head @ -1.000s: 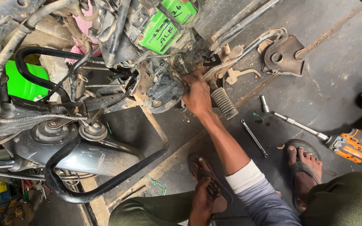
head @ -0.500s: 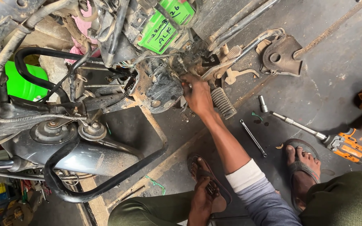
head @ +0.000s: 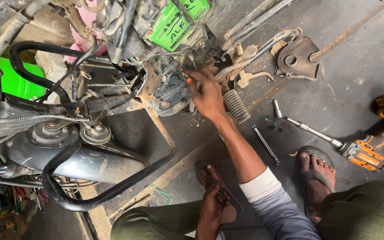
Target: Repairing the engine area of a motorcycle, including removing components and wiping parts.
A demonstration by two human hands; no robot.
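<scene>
My right hand (head: 208, 95) reaches from the lower right to the underside of a motorcycle engine (head: 167, 91). Its fingers rest against the dirty engine casing, just below a green battery (head: 174, 24). A small orange spot shows at one fingertip; I cannot tell whether the fingers pinch anything. A ribbed rubber footpeg (head: 237, 106) lies right beside my wrist. The left hand is out of view. I squat with both sandalled feet (head: 213, 186) (head: 315, 171) on the floor.
An orange cordless impact driver with a long socket extension (head: 364, 150) lies at the right. A thin spanner (head: 266, 144), a socket (head: 277, 108) and a metal bracket (head: 296, 58) lie on the concrete floor. A black crash-guard tube (head: 90, 195) and a fuel tank (head: 74, 162) fill the left.
My right hand stays at the engine, with its fingers now stretched a little further up and left onto the casing. Nothing else has moved.
</scene>
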